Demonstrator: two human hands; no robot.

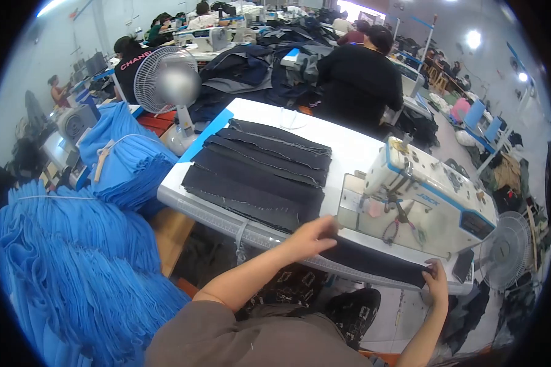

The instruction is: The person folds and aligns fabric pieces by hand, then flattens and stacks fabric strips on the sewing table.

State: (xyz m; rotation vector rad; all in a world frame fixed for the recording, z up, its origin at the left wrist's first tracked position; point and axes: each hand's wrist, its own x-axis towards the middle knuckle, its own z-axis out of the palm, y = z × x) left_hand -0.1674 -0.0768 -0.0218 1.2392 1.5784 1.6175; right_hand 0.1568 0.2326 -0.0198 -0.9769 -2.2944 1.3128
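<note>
A dark fabric strip (pixel 373 262) lies along the front edge of the white sewing table, in front of the sewing machine (pixel 434 196). My left hand (pixel 315 237) is at the strip's left end, its fingers closed on the fabric. At the right end my right hand (pixel 434 278) pinches the strip's edge between thumb and fingers. Left of the machine, overlapping dark fabric pieces (pixel 257 174) are laid in rows, the nearest of them close to my left hand. Pink-handled snips (pixel 390 231) rest against the machine's front.
Large bundles of blue fabric (pixel 79 257) fill the left side. A white fan (pixel 167 82) stands beyond the table's left corner, another fan (pixel 505 251) at the right. A phone (pixel 463 265) lies at the table's right end. A person in black (pixel 361 85) sits ahead.
</note>
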